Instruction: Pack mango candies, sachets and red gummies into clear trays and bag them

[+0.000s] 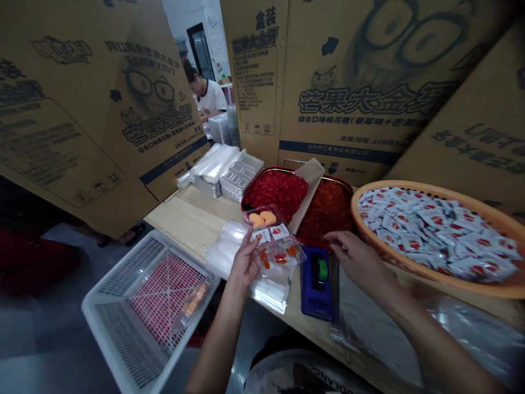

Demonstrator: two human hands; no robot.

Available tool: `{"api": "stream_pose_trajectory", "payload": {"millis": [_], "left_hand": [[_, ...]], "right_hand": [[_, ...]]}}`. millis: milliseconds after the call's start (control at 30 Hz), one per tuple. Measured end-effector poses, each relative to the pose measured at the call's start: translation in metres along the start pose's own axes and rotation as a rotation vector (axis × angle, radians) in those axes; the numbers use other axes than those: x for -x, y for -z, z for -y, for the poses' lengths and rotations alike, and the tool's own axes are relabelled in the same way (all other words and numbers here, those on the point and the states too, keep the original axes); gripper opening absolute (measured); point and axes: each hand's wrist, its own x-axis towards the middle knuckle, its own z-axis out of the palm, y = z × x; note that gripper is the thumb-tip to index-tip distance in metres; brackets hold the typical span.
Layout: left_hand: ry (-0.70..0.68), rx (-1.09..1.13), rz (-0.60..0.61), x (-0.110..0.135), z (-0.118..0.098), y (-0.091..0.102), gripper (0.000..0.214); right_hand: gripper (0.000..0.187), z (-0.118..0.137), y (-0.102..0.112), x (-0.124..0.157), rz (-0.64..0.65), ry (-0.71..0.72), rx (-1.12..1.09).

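My left hand [246,261] grips the near left side of a clear plastic tray [302,256]. In the tray lie two orange sweets [262,219] at the far end, two white printed sachets [279,231] in the middle, and several red and orange gummies [280,257] at the near end. My right hand [355,260] is at the near edge of a red-rimmed tray, beside its orange gummies [330,210]. Its fingers are pinched together, and what they hold, if anything, is too small to make out. Red gummies [276,189] fill the other half, behind a cardboard divider [307,191].
An orange basket [369,246] of white sachets stands right. A blue tape dispenser [316,290] and clear bags [229,246] lie near me. Stacked clear trays [240,172] stand behind. A white crate [106,306] sits lower left. Cardboard boxes [254,71] wall the table; a person [209,96] sits beyond.
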Motion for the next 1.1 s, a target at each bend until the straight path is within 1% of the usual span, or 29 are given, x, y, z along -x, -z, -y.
{"api": "stream_pose_trajectory", "payload": {"millis": [33, 100, 200, 267, 333, 467, 533, 667, 800, 867, 967, 1100], "left_hand": [[0.001, 0.001, 0.001, 0.000, 0.000, 0.000, 0.051], [0.004, -0.002, -0.004, -0.001, 0.000, 0.001, 0.051], [0.016, -0.025, -0.010, -0.002, 0.000, 0.001, 0.051], [0.026, -0.041, 0.000, -0.002, -0.001, 0.000, 0.051], [0.033, -0.051, 0.018, -0.001, -0.001, -0.001, 0.051], [0.019, -0.044, 0.049, 0.000, -0.001, -0.001, 0.055], [0.012, -0.039, 0.032, 0.000, -0.001, 0.000, 0.056], [0.017, -0.044, 0.009, 0.000, 0.000, 0.006, 0.057], [0.025, -0.044, 0.003, -0.001, 0.000, 0.009, 0.057], [0.021, -0.041, -0.009, -0.001, 0.000, 0.009, 0.056], [0.018, -0.053, 0.003, 0.000, 0.000, 0.007, 0.056], [0.035, -0.056, 0.018, 0.002, 0.001, 0.005, 0.059]], "right_hand": [[0.027, -0.008, -0.001, 0.009, -0.066, -0.031, 0.093], [0.033, -0.024, -0.009, 0.026, -0.154, -0.119, 0.260], [0.039, -0.040, -0.023, 0.040, -0.205, -0.241, 0.451], [0.041, -0.046, -0.030, 0.041, -0.220, -0.270, 0.533], [0.041, -0.051, -0.033, 0.038, -0.197, -0.266, 0.595], [0.037, -0.060, -0.033, 0.034, -0.044, -0.225, 0.709], [0.036, -0.067, -0.034, 0.034, -0.027, -0.224, 0.757], [0.030, -0.079, -0.038, 0.035, -0.072, -0.256, 0.806], [0.029, -0.083, -0.041, 0.035, -0.105, -0.236, 0.802], [0.029, -0.084, -0.042, 0.035, -0.115, -0.230, 0.793], [0.028, -0.087, -0.042, 0.036, -0.134, -0.228, 0.763], [0.030, -0.086, -0.040, 0.035, -0.219, -0.255, 0.743]]}}
